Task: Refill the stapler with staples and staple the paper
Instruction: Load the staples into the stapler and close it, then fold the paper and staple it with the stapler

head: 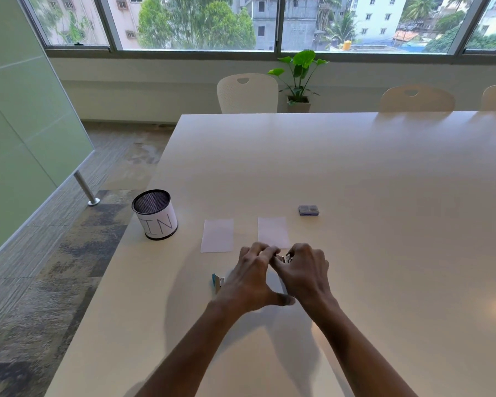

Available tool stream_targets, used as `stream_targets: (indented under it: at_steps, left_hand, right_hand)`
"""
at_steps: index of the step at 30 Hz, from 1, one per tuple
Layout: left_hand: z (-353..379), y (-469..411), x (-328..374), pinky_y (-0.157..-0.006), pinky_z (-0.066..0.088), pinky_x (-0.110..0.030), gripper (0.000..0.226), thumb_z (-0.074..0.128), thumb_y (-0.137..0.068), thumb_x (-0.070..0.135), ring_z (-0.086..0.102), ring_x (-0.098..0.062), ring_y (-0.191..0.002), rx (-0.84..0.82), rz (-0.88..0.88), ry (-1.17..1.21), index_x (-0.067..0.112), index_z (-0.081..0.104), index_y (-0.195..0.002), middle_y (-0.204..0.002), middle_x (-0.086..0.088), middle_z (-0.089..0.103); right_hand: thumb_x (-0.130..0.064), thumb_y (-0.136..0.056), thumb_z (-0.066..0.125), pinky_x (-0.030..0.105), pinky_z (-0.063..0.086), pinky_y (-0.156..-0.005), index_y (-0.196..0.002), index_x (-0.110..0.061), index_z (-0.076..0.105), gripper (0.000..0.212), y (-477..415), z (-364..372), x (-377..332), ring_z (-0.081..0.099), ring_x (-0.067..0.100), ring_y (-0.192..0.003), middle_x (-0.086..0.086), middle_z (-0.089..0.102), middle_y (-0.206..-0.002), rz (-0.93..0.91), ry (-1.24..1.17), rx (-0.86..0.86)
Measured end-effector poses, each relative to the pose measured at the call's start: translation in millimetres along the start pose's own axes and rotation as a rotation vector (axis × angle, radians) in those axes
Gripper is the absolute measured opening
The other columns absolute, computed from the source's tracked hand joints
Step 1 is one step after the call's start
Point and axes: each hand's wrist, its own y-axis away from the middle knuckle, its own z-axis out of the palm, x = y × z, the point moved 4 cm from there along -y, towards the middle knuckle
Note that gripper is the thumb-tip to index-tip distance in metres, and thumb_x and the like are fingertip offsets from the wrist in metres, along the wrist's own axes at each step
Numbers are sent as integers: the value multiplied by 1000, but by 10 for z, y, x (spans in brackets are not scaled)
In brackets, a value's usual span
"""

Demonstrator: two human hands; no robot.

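From the head camera, a small piece (pixel 284 258), light and dark with a glint of metal, is sitting right between the fingertips of both hands, held just above the white table (pixel 384 181). It is too covered to tell whether it is the stapler or part of it. It is hanging to the right of the mesh cup (pixel 155 217) and nearer to the person than the cup.

A teal thing (pixel 216 280) is peeking out at the left hand's outer edge, also right of the cup and nearer; most of it is hidden. Two sheets of paper are lying flat side by side to the right of the cup, the first sheet (pixel 217 235) near it, the second sheet (pixel 272 231) further right and just beyond the fingers. A small dark blue box (pixel 308 210) is lying further right still.

The cup, wearing a paper band with "IN" written on it, is standing upright; nothing is showing inside it.

The left hand (pixel 252 279) is curling its fingers onto the small piece, its thumb sticking out free below. The right hand (pixel 305 269) is gripping the same piece with bent fingers.
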Motion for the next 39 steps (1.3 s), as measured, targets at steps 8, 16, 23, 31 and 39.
stream_targets:
  at_steps: [8, 16, 23, 31, 39]
  left_hand:
    - [-45, -111, -69, -101, 49, -38, 103, 84, -55, 64, 49, -22, -119, -50, 48, -101, 14, 54, -140, -132, 0, 64]
    - [-28, -127, -141, -103, 45, -30, 107, 86, -57, 60, 42, -17, -125, -107, 27, -9, 18, 47, -148, -140, 4, 58]
    - [-388, -276, -253, -81, 52, -15, 114, 80, -53, 81, 61, 7, -100, -43, -16, 155, 28, 47, -149, -129, 14, 65]
    - [-392, -833, -466, -102, 51, -41, 72, 78, -86, 38, 61, -23, -116, -31, -207, 84, 14, 47, -147, -131, -5, 62]
    - [-285, -1187, -513, -104, 43, -39, 84, 81, -78, 51, 45, -29, -133, -170, -346, -64, 8, 48, -142, -139, -13, 55]
  right_hand:
    - [-59, -89, 63, 30, 36, -60, -73, -9, 63, 53, -19, 137, 51, 65, 33, -70, 13, 70, -75, 30, 104, -36]
    - [-63, -85, 67, 29, 34, -56, -68, -12, 58, 54, -20, 119, 88, 64, 33, -70, 11, 67, -71, 56, 86, -90]
    - [-56, -87, 72, 31, 49, -85, -113, -7, 75, 55, -430, -197, 276, 68, 31, -108, 12, 77, -106, 142, -15, -131]
    - [-39, -87, 78, 26, 42, -87, -142, -18, 58, 63, -852, 3, 315, 62, 22, -104, 8, 73, -109, 98, -90, -296]
    - [-38, -84, 82, 40, 37, -115, -159, -23, 32, 92, -1052, 234, 350, 44, 31, -139, 16, 52, -147, 72, 31, -520]
